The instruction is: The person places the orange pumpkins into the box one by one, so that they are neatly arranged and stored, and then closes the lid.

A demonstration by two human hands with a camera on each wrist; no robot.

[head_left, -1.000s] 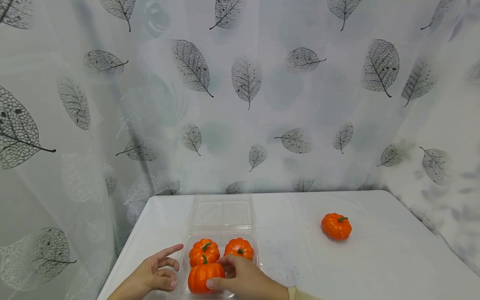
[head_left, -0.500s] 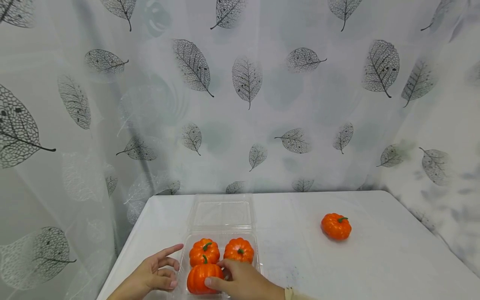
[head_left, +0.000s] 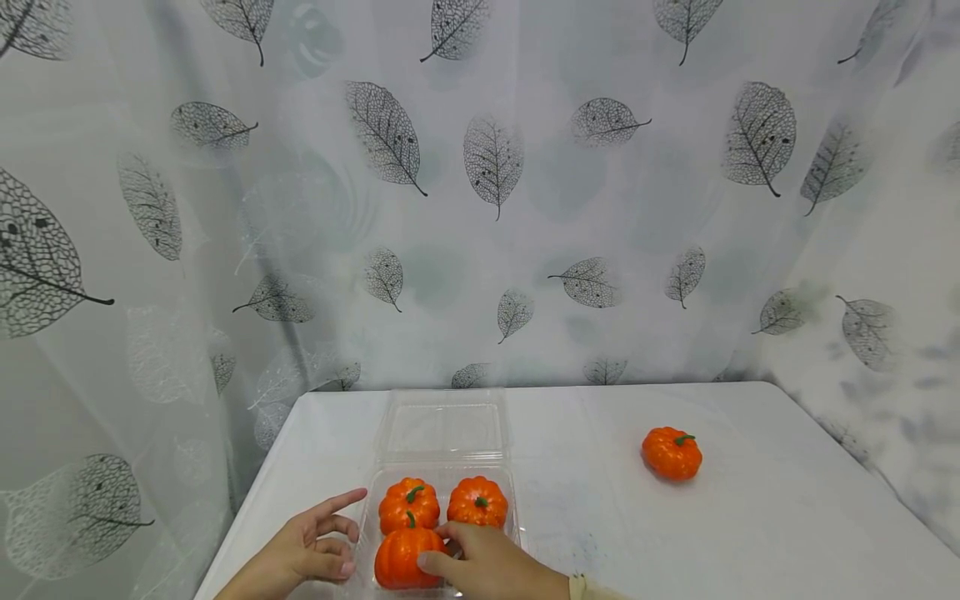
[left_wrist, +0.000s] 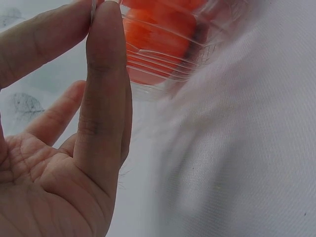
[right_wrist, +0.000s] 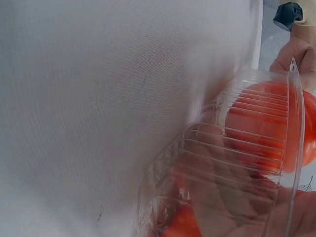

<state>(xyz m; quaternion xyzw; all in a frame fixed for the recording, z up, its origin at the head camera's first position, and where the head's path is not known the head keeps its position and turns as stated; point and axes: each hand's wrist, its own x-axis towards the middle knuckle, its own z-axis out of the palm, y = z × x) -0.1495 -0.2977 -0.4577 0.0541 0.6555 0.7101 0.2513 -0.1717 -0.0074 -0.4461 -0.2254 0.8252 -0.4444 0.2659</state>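
Note:
A clear plastic clamshell box point(head_left: 517, 521) lies with its lid point(head_left: 447, 429) folded back on the table. Inside it, two orange toy pumpkins, one at back left point(head_left: 408, 505) and one at back right point(head_left: 477, 498), sit side by side. My right hand point(head_left: 498, 562) grips a third pumpkin point(head_left: 401, 560) at the front left, thumb on its near side and fingers behind. At the box's left side is my left hand point(head_left: 303, 546); in the left wrist view its thumb and a finger point(left_wrist: 104, 44) pinch the rim. The right wrist view shows the box wall point(right_wrist: 256, 106) partly covering my right hand.
Another orange pumpkin point(head_left: 672, 454) lies on the white table point(head_left: 585, 508), right of the box. A leaf-printed curtain point(head_left: 480, 200) hangs behind the table and along both sides.
The front pumpkin has shifted slightly left in the box, and my right hand has moved a little left and down with it. My left hand has stayed at the rim.

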